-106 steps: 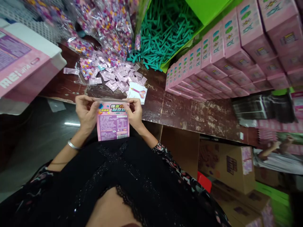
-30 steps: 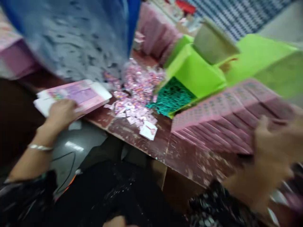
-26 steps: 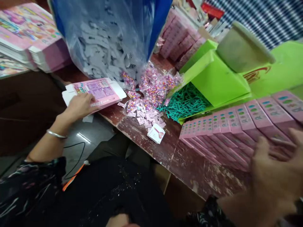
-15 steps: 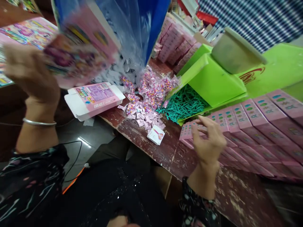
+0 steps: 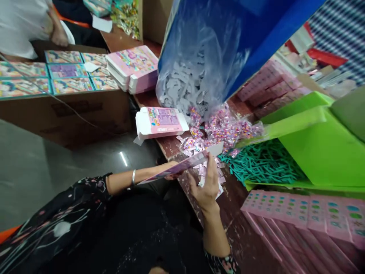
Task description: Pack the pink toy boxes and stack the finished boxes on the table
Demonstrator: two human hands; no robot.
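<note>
A flat pink printed carton [image 5: 185,163] is tilted in front of my body, its white end flap pointing up and right. My left hand [image 5: 169,169] grips it from behind, with most of the fingers hidden by the card. At the flap end, my right hand [image 5: 208,186] has its fingers stretched up against the carton and its thumb apart. Under that hand, partly covered, lie small pink sachets [image 5: 203,169] and a white printed card [image 5: 219,190]. Just beyond the carton, another pink box [image 5: 164,123] lies at the table edge with an open white end.
Bead packets [image 5: 225,129] lie beside a clear bag of white pieces [image 5: 185,83]. Teal sticks [image 5: 262,163] spill from a green container [image 5: 322,152]. Pink boxes [image 5: 302,217] stand in rows at right. Flat cartons [image 5: 134,62] are stacked near a filled cardboard box [image 5: 65,114]; another person's hand [image 5: 59,36] is behind.
My left hand has brought the pink carton from the upper left down in front of me. My right hand has left the box rows and moved to the carton's flap. The view has shifted left.
</note>
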